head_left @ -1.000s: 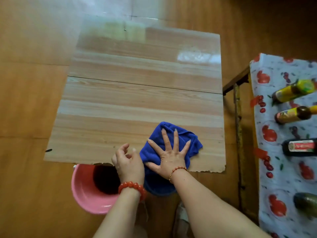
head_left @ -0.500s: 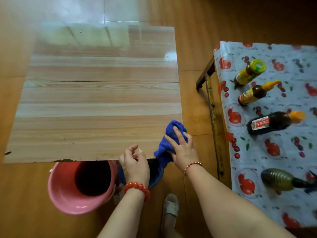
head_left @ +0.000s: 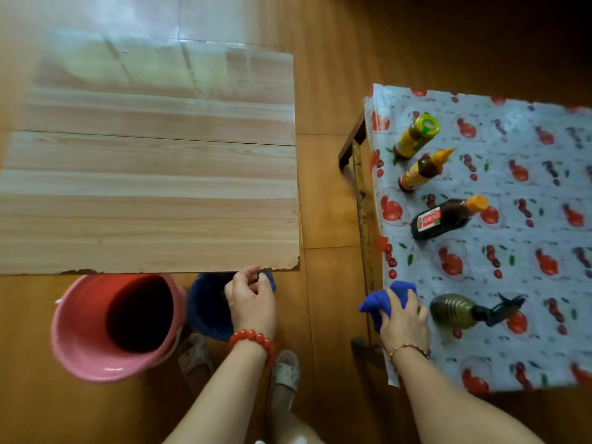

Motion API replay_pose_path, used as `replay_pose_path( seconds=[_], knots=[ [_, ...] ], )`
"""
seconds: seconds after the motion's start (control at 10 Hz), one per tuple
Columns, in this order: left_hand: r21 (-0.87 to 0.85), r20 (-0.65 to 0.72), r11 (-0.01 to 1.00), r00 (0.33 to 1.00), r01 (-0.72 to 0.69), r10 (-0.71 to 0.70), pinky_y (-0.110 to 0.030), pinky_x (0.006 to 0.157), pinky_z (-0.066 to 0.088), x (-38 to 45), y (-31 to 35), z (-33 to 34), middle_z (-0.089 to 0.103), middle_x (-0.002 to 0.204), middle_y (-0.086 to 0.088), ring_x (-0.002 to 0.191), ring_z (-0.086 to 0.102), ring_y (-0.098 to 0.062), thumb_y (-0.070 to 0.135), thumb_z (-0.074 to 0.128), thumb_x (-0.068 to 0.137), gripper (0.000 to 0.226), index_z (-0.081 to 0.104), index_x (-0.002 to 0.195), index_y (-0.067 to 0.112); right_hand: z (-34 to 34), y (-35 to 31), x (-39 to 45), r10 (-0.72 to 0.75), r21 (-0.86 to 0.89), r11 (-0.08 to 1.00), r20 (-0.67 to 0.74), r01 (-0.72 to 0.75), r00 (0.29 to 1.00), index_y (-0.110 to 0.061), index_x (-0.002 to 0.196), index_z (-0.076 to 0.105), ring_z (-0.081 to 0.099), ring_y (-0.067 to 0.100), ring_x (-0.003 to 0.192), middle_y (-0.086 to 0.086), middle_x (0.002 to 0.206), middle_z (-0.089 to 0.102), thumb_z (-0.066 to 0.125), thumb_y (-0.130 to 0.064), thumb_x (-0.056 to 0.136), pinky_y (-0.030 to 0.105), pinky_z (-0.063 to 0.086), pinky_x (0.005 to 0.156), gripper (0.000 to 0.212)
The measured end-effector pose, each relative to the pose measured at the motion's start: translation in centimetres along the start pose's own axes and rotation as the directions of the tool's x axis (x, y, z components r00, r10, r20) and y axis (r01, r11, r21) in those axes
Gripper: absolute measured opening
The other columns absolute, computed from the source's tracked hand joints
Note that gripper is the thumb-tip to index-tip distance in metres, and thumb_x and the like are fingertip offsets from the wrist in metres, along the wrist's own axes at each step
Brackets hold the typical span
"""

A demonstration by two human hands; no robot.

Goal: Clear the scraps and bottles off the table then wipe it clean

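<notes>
The light wooden table (head_left: 147,187) lies bare at the upper left. My right hand (head_left: 405,318) is shut on a bunched blue cloth (head_left: 389,299), resting at the near left edge of a side table under a fruit-print cover (head_left: 528,251). Beside that hand lies a gold spray bottle (head_left: 458,310). Further back on the cover are a dark bottle with a red label (head_left: 445,216), an orange-spouted bottle (head_left: 423,169) and a green-capped bottle (head_left: 415,137). My left hand (head_left: 251,302) curls on the far rim of a blue tub (head_left: 206,309) below the wooden table's front edge.
A pink bucket (head_left: 96,347) stands on the floor left of the blue tub. The wooden table's front right corner (head_left: 293,265) is chipped. A strip of wooden floor (head_left: 326,193) separates the two tables. My feet in sandals (head_left: 285,370) are below.
My right hand bunched up the blue cloth, lifted it off the wooden table and carried it right to the side table's edge. My left hand stayed at the blue tub. The view swung right.
</notes>
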State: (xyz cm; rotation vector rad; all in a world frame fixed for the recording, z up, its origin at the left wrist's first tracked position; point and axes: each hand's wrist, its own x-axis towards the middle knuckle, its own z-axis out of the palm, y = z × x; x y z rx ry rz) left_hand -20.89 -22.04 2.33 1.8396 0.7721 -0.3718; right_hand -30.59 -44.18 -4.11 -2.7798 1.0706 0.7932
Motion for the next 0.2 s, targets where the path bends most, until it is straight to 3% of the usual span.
replay_pose_path(
  seconds=[0.1, 0.2],
  knots=[
    [0.023, 0.045, 1.0, 0.999, -0.019, 0.018, -0.011, 0.064, 0.036, -1.5, -0.3, 1.0, 0.045, 0.125, -0.005, 0.081, 0.049, -0.003, 0.018, 0.048, 0.095, 0.023, 0.058, 0.115, 0.014, 1.4, 3.0, -0.9, 0.164, 0.057, 0.984, 0.11, -0.171, 0.98, -0.042, 0.147, 0.006, 0.004, 0.04, 0.142, 0.007, 0.157, -0.011, 0.039, -0.055, 0.091, 0.059, 0.032, 0.107, 0.067],
    [0.059, 0.069, 0.998, 0.997, -0.035, 0.031, -0.007, 0.06, 0.034, -2.4, -0.8, 1.1, 0.044, 0.125, -0.004, 0.082, 0.049, -0.001, 0.018, 0.048, 0.095, 0.024, 0.057, 0.118, 0.015, 2.2, 4.5, -0.8, 0.339, 0.06, 0.928, 0.272, -0.368, 0.9, -0.043, 0.144, -0.019, -0.016, 0.043, 0.142, 0.005, 0.152, -0.034, 0.04, -0.068, 0.084, 0.071, 0.017, 0.105, 0.087]
  ],
)
